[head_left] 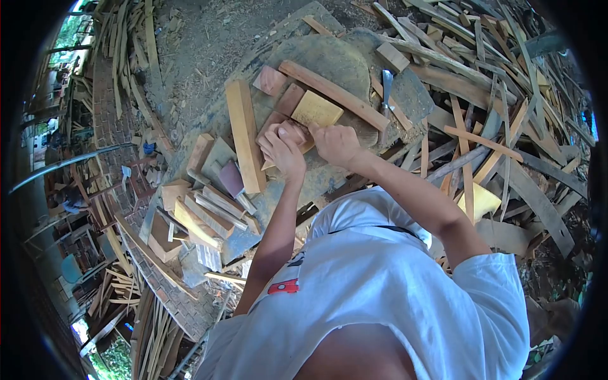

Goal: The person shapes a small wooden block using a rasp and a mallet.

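Observation:
My left hand [282, 152] and my right hand [335, 144] meet over a small reddish wooden block [292, 131] and both grip it, pressing it down on the work surface. The block lies against a yellowish square board [316, 109]. A long pale plank [244, 136] stands just left of my left hand. A long reddish strip [332, 95] runs diagonally beyond the square board. My fingers hide much of the block.
A round worn stump top [329, 60] lies behind the boards. A metal chisel-like tool [387, 88] rests at its right. Cut wooden blocks [202, 215] are piled at the left, and scrap slats [481, 145] heap up at the right. Dirt ground lies beyond.

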Demonstrator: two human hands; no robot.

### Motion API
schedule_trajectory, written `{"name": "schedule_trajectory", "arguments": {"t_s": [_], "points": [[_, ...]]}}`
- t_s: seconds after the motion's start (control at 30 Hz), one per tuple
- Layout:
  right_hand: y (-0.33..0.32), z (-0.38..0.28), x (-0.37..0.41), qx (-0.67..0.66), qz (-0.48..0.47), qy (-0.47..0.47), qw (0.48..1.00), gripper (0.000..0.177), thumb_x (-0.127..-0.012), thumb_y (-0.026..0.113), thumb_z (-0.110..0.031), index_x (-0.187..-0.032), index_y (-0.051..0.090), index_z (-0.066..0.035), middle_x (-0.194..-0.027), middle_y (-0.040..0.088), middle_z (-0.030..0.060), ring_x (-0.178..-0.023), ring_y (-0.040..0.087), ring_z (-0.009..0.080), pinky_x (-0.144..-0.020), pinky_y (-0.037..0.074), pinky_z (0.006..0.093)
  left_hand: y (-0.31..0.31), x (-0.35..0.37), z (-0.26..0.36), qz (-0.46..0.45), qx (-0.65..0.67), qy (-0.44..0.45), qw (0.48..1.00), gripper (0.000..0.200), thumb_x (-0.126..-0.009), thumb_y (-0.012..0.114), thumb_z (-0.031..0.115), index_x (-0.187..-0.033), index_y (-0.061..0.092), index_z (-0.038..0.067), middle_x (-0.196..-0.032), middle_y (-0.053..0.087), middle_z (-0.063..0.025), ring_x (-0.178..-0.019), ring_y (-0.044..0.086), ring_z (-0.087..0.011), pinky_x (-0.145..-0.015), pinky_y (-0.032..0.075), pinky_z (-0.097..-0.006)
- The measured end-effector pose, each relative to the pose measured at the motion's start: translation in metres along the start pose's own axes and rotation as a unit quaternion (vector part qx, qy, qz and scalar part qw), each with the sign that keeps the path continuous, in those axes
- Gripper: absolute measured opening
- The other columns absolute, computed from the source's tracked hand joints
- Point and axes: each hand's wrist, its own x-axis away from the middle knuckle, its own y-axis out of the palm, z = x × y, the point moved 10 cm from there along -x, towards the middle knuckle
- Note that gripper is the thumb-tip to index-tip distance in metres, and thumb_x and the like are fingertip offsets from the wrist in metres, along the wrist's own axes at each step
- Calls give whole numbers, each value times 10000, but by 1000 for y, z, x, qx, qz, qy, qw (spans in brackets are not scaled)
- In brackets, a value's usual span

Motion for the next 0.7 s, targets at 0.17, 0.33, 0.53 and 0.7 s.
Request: {"name": "schedule_trajectory", "arguments": {"t_s": [0.17, 0.33, 0.53, 0.7], "points": [[-6, -12, 8, 12, 24, -6, 1000, 285, -826, 485, -179, -1063, 556, -37, -652, 626, 110, -576, 645, 271, -484, 504, 411, 1, -1, 2, -3, 21, -17, 1000, 268, -966, 377, 265, -1103, 490, 64, -1048, 444, -160, -1013, 425, -351, -879, 296, -462], [-5, -4, 0, -19, -1, 19, 1000, 224, -833, 483, -186, -989, 569, -51, -671, 638, 114, -589, 655, 271, -503, 516, 404, 0, 1, 1, -4, 8, -4, 1000, 281, -972, 370, 280, -1110, 493, 69, -1064, 449, -160, -1019, 434, -352, -876, 310, -462], [-4, -12, 6, 25, 2, -19, 1000, 289, -846, 470, -189, -1071, 565, -36, -716, 653, 133, -631, 665, 276, -524, 522, 422, 0, 2, 2, -3, 7, -20, 1000, 272, -963, 384, 267, -1122, 492, 75, -1064, 452, -155, -1019, 432, -353, -879, 308, -458], [-11, -8, 0, 28, -24, 12, 999, 264, -856, 444, -187, -1042, 563, -42, -715, 658, 151, -634, 669, 286, -528, 525, 413, 4, -4, 4, 2, 18, 2, 1000, 255, -948, 403, 239, -1125, 489, 77, -1042, 443, -163, -1017, 423, -357, -876, 297, -460]]}}
